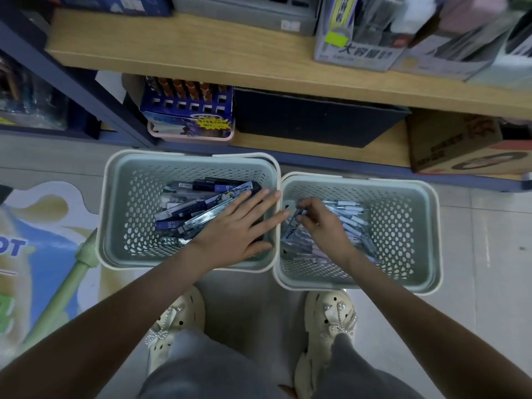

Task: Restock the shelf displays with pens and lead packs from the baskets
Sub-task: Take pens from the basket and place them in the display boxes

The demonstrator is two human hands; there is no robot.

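Where the lead packs point(201, 210) lie: left hand point(239, 227) spread over them
Right hand point(324, 224): pinching a pen point(291, 226) in the right basket point(403, 184)

The pale tiled floor point(475, 254) carries the left basket point(103, 214) and the right basket point(436, 243), touching side by side, just in front of the lower shelf point(385, 148). On that wooden shelf stand a pink tray point(161, 133), a black box point(311, 119) and a cardboard box point(449, 142).
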